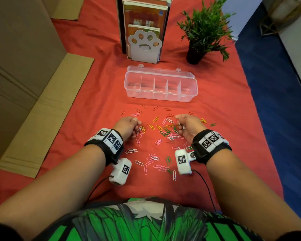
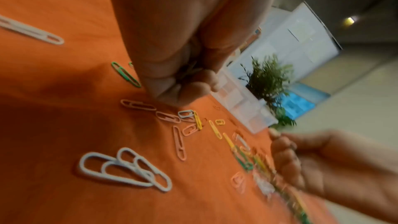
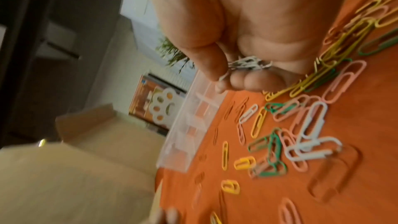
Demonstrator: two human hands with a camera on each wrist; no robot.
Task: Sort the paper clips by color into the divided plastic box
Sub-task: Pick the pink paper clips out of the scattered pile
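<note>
Paper clips [image 1: 156,133] in white, pink, yellow, green and red lie scattered on the red cloth in front of me. Beyond them stands the clear divided box [image 1: 160,97], lid open, its compartments looking bare. My left hand [image 1: 136,123] hovers over the left of the pile with its fingers curled [image 2: 183,83]; thin pale clips seem to sit inside the fist. My right hand [image 1: 180,123] is over the right of the pile. Its curled fingers [image 3: 237,76] grip a bunch of white clips [image 3: 247,63].
Behind the box stand books in a white paw-shaped bookend [image 1: 144,47] and a potted plant [image 1: 202,32]. Flattened cardboard [image 1: 42,110] borders the cloth on the left. The table's right edge drops to a blue floor [image 1: 276,110].
</note>
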